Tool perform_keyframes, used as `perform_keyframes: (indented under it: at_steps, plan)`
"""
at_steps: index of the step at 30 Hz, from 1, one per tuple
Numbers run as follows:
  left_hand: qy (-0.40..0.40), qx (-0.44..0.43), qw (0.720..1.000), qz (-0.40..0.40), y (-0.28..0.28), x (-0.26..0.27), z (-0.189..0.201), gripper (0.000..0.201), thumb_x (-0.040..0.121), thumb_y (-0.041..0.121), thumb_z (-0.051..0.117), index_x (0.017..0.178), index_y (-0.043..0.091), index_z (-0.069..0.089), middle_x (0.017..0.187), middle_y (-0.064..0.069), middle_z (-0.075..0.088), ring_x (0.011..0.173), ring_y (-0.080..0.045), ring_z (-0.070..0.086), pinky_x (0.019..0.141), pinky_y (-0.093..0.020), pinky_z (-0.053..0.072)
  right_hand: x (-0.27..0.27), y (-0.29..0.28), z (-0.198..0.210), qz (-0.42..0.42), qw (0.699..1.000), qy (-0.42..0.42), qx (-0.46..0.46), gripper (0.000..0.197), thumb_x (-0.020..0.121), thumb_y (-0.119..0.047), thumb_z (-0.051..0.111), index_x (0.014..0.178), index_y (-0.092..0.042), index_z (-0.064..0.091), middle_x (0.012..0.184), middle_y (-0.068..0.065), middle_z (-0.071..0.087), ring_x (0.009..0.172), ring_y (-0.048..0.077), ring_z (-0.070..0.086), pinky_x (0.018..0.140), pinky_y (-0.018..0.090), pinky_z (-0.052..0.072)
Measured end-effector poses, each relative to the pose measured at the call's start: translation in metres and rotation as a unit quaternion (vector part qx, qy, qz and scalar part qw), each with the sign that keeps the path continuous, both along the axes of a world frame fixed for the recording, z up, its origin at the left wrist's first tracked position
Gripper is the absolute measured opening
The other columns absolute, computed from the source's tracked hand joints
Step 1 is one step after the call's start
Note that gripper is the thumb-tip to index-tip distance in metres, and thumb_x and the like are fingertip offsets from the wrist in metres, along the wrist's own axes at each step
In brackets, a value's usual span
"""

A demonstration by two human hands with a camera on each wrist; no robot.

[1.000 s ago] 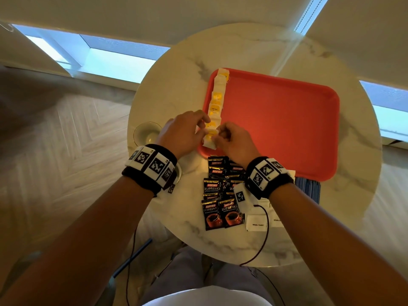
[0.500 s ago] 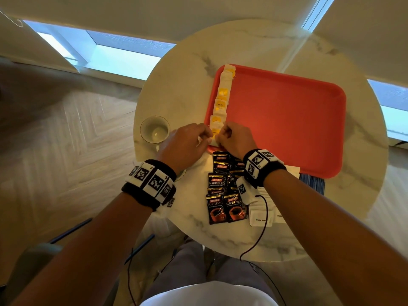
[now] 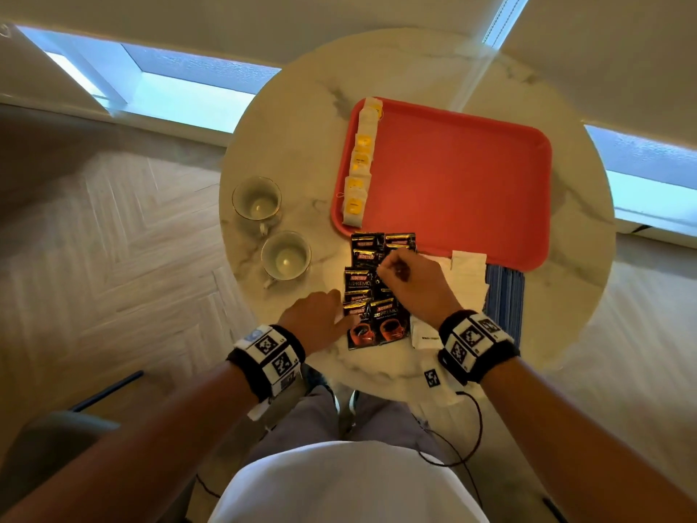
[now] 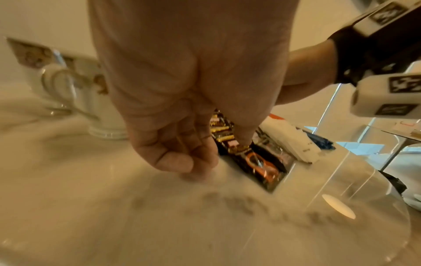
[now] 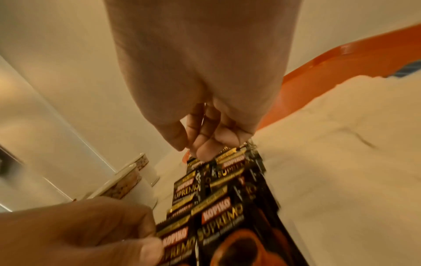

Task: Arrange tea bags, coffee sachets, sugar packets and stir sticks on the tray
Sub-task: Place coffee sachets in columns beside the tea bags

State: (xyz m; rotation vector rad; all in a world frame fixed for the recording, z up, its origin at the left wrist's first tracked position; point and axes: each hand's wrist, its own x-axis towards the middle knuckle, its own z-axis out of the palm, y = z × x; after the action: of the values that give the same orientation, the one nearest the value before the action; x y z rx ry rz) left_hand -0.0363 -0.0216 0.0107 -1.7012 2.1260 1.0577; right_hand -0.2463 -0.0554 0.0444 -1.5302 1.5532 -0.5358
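Note:
A red tray (image 3: 471, 175) lies on the round marble table (image 3: 301, 118), with a column of tea bags (image 3: 358, 171) along its left edge. In front of the tray sits a pile of black coffee sachets (image 3: 364, 285), then white sugar packets (image 3: 469, 271) and blue stir sticks (image 3: 505, 296) to its right. My left hand (image 3: 339, 315) pinches the left edge of the nearest coffee sachet (image 4: 262, 163), thumb on top. My right hand (image 3: 388, 268) hovers over the far sachets (image 5: 230, 158), its fingers curled and tips touching one; whether it has a grip is unclear.
Two empty cups (image 3: 256, 200) (image 3: 286, 255) stand on the table left of the sachets, close to my left hand. The tray's floor right of the tea bags is bare. The table's near edge (image 3: 377, 379) runs just under my wrists.
Both hands have left the nearest tea bag at the tray's corner and drawn back toward me onto the coffee sachet pile. The tea bag row now lies uncovered.

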Motion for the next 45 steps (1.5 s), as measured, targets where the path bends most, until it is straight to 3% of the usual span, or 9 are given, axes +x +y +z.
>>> perform_keyframes:
  at_steps: [9, 17, 22, 25, 29, 34, 38, 41, 45]
  plan:
    - [0.077, -0.011, 0.996, 0.037, -0.005, 0.011, -0.004, 0.023, 0.098, 0.040, 0.049, 0.091, 0.019, 0.049, 0.086, -0.002, 0.061, 0.078, -0.024, 0.058, 0.069, -0.039, 0.049, 0.003, 0.042, -0.011, -0.021, 0.999, 0.001, 0.039, 0.006, 0.094, -0.020, 0.064, 0.089, -0.017, 0.064, 0.082, -0.001, 0.067, 0.074, 0.011, 0.061, 0.069, 0.021, 0.049]
    - [0.219, -0.062, 0.974, 0.021, -0.010, 0.028, 0.020, 0.016, 0.103, 0.036, 0.046, 0.099, 0.021, 0.051, 0.077, 0.001, 0.065, 0.069, -0.013, 0.063, 0.065, -0.037, 0.053, 0.020, 0.041, -0.005, 0.034, 0.999, 0.006, 0.022, 0.023, 0.090, -0.018, 0.070, 0.111, -0.016, 0.060, 0.098, -0.004, 0.056, 0.069, 0.003, 0.053, 0.064, 0.012, 0.041]
    - [0.195, -0.082, 0.973, 0.095, -0.017, 0.015, 0.015, 0.016, 0.098, 0.037, 0.056, 0.099, 0.021, 0.051, 0.082, 0.005, 0.063, 0.072, -0.013, 0.060, 0.065, -0.030, 0.048, 0.019, 0.032, -0.002, 0.012, 0.999, 0.018, 0.035, 0.004, 0.098, -0.018, 0.060, 0.097, -0.020, 0.056, 0.085, -0.007, 0.064, 0.074, 0.002, 0.060, 0.062, 0.016, 0.045]
    - [0.134, -0.045, 0.985, 0.102, -0.017, 0.004, -0.004, 0.025, 0.093, 0.044, 0.060, 0.094, 0.021, 0.051, 0.082, 0.004, 0.061, 0.075, -0.016, 0.060, 0.065, -0.033, 0.047, 0.010, 0.024, -0.004, -0.026, 0.999, 0.024, 0.032, 0.004, 0.098, -0.022, 0.060, 0.097, -0.022, 0.056, 0.086, -0.009, 0.064, 0.074, -0.002, 0.057, 0.060, 0.007, 0.041]
    - [0.124, -0.010, 0.985, 0.123, -0.016, -0.005, -0.018, 0.024, 0.087, 0.043, 0.067, 0.079, 0.023, 0.055, 0.073, 0.007, 0.059, 0.072, -0.017, 0.061, 0.067, -0.033, 0.050, 0.000, 0.017, -0.004, -0.051, 0.998, 0.010, 0.029, 0.006, 0.097, -0.022, 0.061, 0.100, -0.017, 0.060, 0.093, 0.000, 0.070, 0.083, 0.012, 0.064, 0.069, 0.019, 0.049]
    - [0.118, 0.004, 0.984, 0.134, -0.017, -0.002, -0.017, 0.022, 0.090, 0.036, 0.065, 0.077, 0.023, 0.054, 0.072, 0.005, 0.058, 0.069, -0.018, 0.058, 0.061, -0.028, 0.041, -0.008, 0.012, -0.005, -0.052, 0.998, 0.007, 0.036, 0.010, 0.098, -0.021, 0.060, 0.106, -0.015, 0.062, 0.094, -0.002, 0.069, 0.078, -0.001, 0.058, 0.063, 0.005, 0.041]
    - [0.153, -0.012, 0.984, 0.091, -0.017, 0.001, 0.001, 0.020, 0.096, 0.028, 0.059, 0.083, 0.015, 0.050, 0.074, 0.000, 0.056, 0.068, -0.019, 0.053, 0.060, -0.030, 0.040, -0.012, 0.007, -0.003, -0.047, 0.999, 0.010, 0.025, 0.010, 0.098, -0.022, 0.060, 0.104, -0.015, 0.062, 0.091, -0.002, 0.068, 0.077, 0.003, 0.058, 0.066, 0.016, 0.042]
    - [0.171, -0.031, 0.978, 0.112, -0.018, -0.001, 0.021, 0.017, 0.099, 0.027, 0.052, 0.090, 0.014, 0.046, 0.069, 0.002, 0.057, 0.058, -0.009, 0.051, 0.054, -0.025, 0.037, -0.015, -0.003, 0.005, -0.049, 0.999, -0.002, 0.000, 0.012, 0.098, -0.022, 0.060, 0.107, -0.015, 0.063, 0.093, 0.000, 0.070, 0.084, 0.011, 0.062, 0.071, 0.023, 0.048]
    - [0.233, -0.074, 0.960, 0.136, -0.033, -0.013, 0.049, 0.015, 0.103, 0.026, 0.048, 0.096, 0.014, 0.043, 0.063, 0.008, 0.054, 0.053, 0.003, 0.053, 0.051, -0.015, 0.039, -0.022, -0.030, 0.020, -0.081, 0.996, -0.039, -0.030, 0.008, 0.098, -0.020, 0.061, 0.104, -0.015, 0.062, 0.092, -0.005, 0.069, 0.078, 0.000, 0.060, 0.070, 0.015, 0.047]
